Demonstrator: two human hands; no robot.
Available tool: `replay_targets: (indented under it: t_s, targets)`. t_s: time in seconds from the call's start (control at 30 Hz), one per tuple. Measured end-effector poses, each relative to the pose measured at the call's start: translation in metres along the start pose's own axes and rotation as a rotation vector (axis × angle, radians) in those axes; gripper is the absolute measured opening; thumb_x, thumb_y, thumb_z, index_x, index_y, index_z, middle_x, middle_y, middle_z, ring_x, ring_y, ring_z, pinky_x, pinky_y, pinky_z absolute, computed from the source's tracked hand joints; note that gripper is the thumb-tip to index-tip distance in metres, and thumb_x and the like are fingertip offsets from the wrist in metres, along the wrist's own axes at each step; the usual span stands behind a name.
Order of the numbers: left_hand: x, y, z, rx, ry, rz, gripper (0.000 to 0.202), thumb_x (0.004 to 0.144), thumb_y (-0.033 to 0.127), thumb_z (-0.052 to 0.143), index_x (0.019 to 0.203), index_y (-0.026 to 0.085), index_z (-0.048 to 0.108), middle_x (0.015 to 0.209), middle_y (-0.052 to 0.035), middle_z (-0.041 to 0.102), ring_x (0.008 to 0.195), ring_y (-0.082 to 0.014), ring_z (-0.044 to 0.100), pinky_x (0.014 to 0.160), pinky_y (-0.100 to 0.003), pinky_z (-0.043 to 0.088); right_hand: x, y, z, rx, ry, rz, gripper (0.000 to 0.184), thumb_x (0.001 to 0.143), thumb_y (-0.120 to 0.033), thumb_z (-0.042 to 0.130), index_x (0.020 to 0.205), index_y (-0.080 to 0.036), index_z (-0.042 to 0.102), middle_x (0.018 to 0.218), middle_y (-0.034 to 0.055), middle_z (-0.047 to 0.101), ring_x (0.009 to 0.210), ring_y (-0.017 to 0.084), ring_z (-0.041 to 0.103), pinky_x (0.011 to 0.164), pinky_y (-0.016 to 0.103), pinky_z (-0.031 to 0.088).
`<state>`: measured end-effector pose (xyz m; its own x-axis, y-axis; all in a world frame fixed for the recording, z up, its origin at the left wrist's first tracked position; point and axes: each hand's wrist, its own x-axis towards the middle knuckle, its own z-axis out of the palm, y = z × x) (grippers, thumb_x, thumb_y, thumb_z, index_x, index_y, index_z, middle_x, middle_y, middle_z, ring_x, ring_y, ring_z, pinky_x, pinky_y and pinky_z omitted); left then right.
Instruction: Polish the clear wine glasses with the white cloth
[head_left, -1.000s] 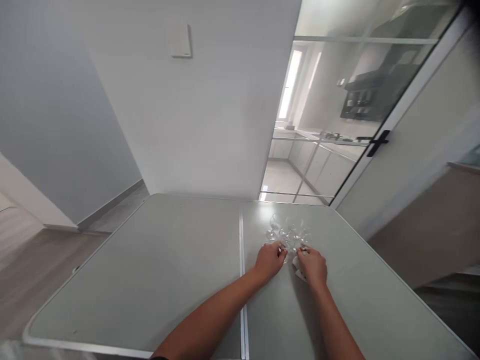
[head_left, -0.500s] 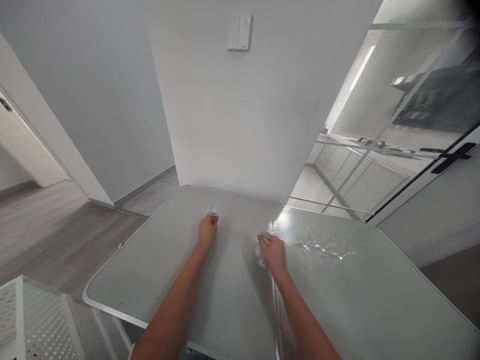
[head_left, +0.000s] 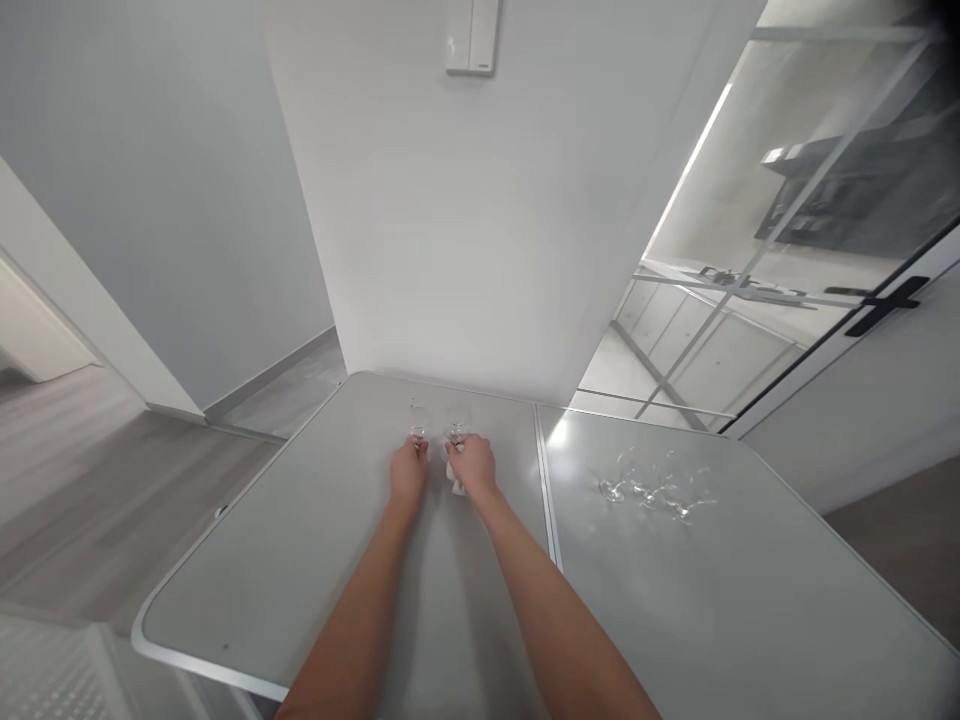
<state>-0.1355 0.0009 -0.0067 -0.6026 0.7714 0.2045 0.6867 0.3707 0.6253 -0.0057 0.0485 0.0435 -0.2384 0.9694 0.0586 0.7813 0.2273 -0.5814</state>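
Two small clear stemmed glasses stand side by side at the far middle of the grey table (head_left: 315, 560). My left hand (head_left: 409, 472) is closed on the stem of the left glass (head_left: 418, 424). My right hand (head_left: 472, 463) is closed on the stem of the right glass (head_left: 457, 425) and also has a white cloth (head_left: 454, 480) tucked under its fingers. Both glasses are upright and rest on the tabletop.
Several more clear glasses (head_left: 654, 488) stand grouped on the right half of the table, past the centre seam (head_left: 550, 510). A white wall with a switch (head_left: 471, 38) rises behind the table. A glass door (head_left: 787, 260) is at the right; wooden floor lies left.
My right hand moved left from the seam and now sets its glass beside the one under my left hand. The camera turned left from the group of glasses.
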Motion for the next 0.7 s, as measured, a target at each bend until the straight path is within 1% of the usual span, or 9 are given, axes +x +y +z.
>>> replay_targets:
  t_s: [0.13,0.23,0.33,0.43,0.5,0.57,0.63,0.7]
  targets:
    - [-0.001,0.002,0.000,0.030,0.002,-0.015,0.025,0.098,0.028,0.047,0.109,0.015,0.065,0.089,-0.0133,0.075,0.083,-0.0238,0.070,0.068,-0.028,0.039,0.001,0.006,0.004,-0.011,-0.021,0.018,0.028,0.088,-0.038,0.062,0.106,-0.023,0.078,0.102,0.0112,0.077,0.097,0.025,0.073,0.081,0.029,0.052]
    - [-0.003,0.004,-0.001,0.043,0.007,-0.029,0.025,0.099,0.030,0.045,0.107,0.015,0.064,0.088,-0.0132,0.074,0.083,-0.0244,0.070,0.068,-0.028,0.039,0.001,0.009,0.008,-0.023,-0.026,0.035,0.029,0.088,-0.039,0.062,0.103,-0.021,0.078,0.102,0.0132,0.077,0.098,0.026,0.072,0.081,0.030,0.052]
    - [-0.004,0.006,-0.004,0.039,0.000,-0.034,0.023,0.098,0.032,0.047,0.104,0.017,0.063,0.086,-0.0120,0.073,0.082,-0.0246,0.070,0.068,-0.028,0.040,0.001,0.009,0.010,-0.030,-0.024,0.039,0.031,0.089,-0.040,0.061,0.105,-0.020,0.078,0.105,0.0148,0.076,0.101,0.027,0.071,0.082,0.030,0.052]
    - [-0.009,0.010,-0.008,0.013,0.006,-0.057,0.023,0.095,0.032,0.051,0.112,0.017,0.056,0.081,-0.0094,0.072,0.081,-0.0248,0.070,0.068,-0.028,0.042,0.002,0.007,0.012,-0.024,-0.041,0.025,0.028,0.088,-0.039,0.062,0.105,-0.022,0.077,0.103,0.0126,0.076,0.102,0.025,0.071,0.083,0.029,0.051]
    - [-0.014,0.013,-0.012,0.024,0.018,-0.106,0.032,0.091,0.028,0.055,0.120,0.016,0.048,0.080,-0.0092,0.071,0.080,-0.0258,0.070,0.067,-0.029,0.043,0.003,0.005,0.013,-0.017,-0.053,0.021,0.027,0.088,-0.038,0.062,0.104,-0.023,0.077,0.101,0.0114,0.077,0.101,0.024,0.071,0.083,0.028,0.051]
    - [-0.020,0.017,-0.017,0.070,0.045,-0.169,0.041,0.087,0.023,0.057,0.123,0.014,0.043,0.082,-0.0118,0.071,0.078,-0.0278,0.070,0.066,-0.031,0.043,0.001,0.003,0.012,-0.007,-0.055,0.023,0.029,0.087,-0.038,0.064,0.108,-0.023,0.076,0.103,0.0111,0.076,0.102,0.024,0.070,0.083,0.028,0.051]
    - [-0.025,0.022,-0.025,0.110,0.107,-0.214,0.043,0.082,0.022,0.059,0.121,0.013,0.043,0.084,-0.0137,0.070,0.076,-0.0292,0.069,0.065,-0.032,0.043,-0.003,0.004,0.007,0.003,-0.053,0.049,0.036,0.082,-0.040,0.070,0.113,-0.022,0.073,0.108,0.0120,0.075,0.104,0.025,0.070,0.083,0.028,0.051]
    - [-0.030,0.027,-0.034,0.107,0.208,-0.220,0.041,0.080,0.022,0.058,0.117,0.014,0.044,0.080,-0.0107,0.068,0.073,-0.0280,0.067,0.063,-0.032,0.042,-0.013,0.012,-0.005,0.019,-0.043,0.090,0.043,0.078,-0.042,0.074,0.115,-0.020,0.071,0.111,0.0130,0.073,0.103,0.025,0.070,0.082,0.029,0.050]
